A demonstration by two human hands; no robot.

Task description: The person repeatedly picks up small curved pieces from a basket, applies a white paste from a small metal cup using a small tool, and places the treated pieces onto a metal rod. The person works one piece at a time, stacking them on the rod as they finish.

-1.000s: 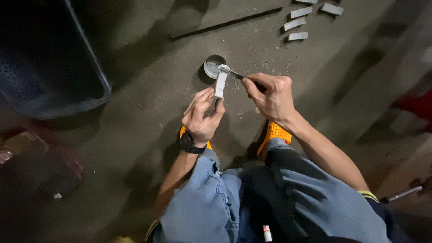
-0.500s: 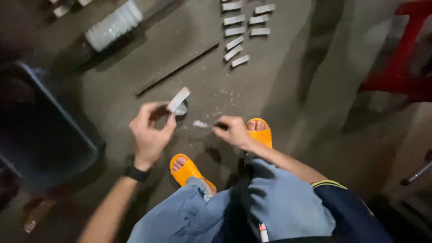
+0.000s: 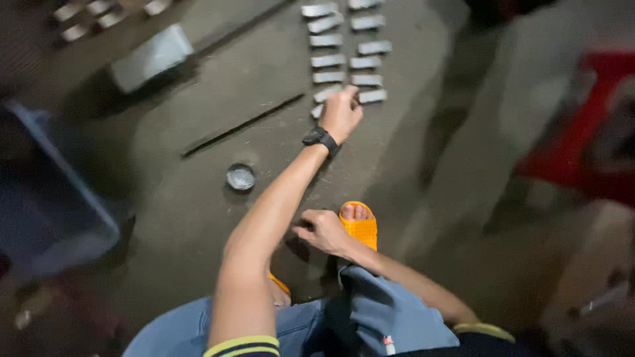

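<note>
My left hand [image 3: 341, 113], with a black watch on its wrist, is stretched out to the near end of two rows of small grey metal pieces [image 3: 350, 61] on the concrete floor. Its fingers are closed on one grey piece [image 3: 317, 110] that pokes out at the row's end. My right hand [image 3: 324, 231] stays close to my body, beside my orange sandal [image 3: 359, 225]. Its fingers are curled around a small thin tool that is mostly hidden. A small round tin [image 3: 240, 176] sits on the floor to the left of my left forearm.
A long dark rod [image 3: 241, 124] lies diagonally between the tin and the rows. A grey block [image 3: 152, 58] lies at the back left, a blue crate [image 3: 59, 218] at the left, and a red stool [image 3: 582, 132] at the right. The view is blurred.
My left hand has left the tin and reached forward to the rows with the grey piece. My right hand has drawn back toward the sandal. The camera has swung to the right.
</note>
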